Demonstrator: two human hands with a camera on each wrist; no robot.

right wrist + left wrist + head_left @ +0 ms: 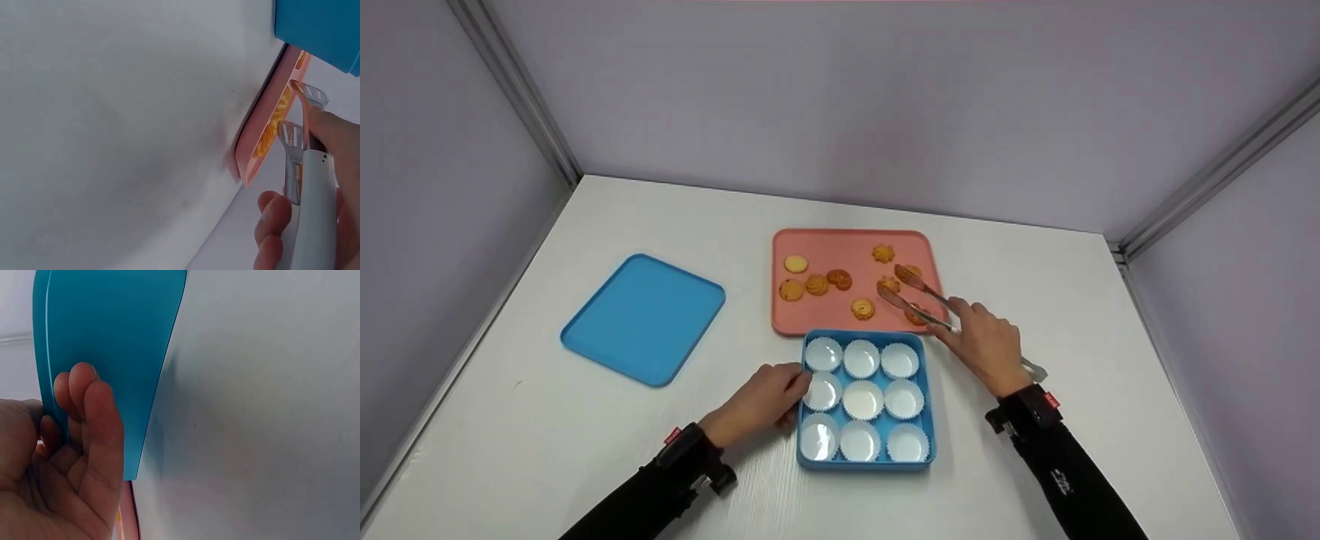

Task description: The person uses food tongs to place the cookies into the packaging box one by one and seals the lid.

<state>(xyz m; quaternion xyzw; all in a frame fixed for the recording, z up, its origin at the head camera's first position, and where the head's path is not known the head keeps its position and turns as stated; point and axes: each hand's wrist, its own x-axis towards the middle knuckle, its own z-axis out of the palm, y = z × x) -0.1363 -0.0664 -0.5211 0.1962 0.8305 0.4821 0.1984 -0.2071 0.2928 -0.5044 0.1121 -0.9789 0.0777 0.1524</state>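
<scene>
My right hand (986,345) holds metal tongs (316,197) with pale handles and slotted tips. Their two tips stand apart over the right part of a pink tray (840,244), among several cookies (883,253). Nothing shows clamped between the tips. With its fingers along the outer left wall and the thumb at the rim, my left hand (761,401) grips a blue box (866,466). Inside the box, white paper cups (862,400) sit in rows, holding no cookies. The left wrist view shows this hand (84,455) close against the box wall (124,337).
A flat blue lid or tray (645,319) lies at the left on the white table (735,495). The pink tray stands just behind the box. Grey panels (840,97) enclose the table at the back and both sides.
</scene>
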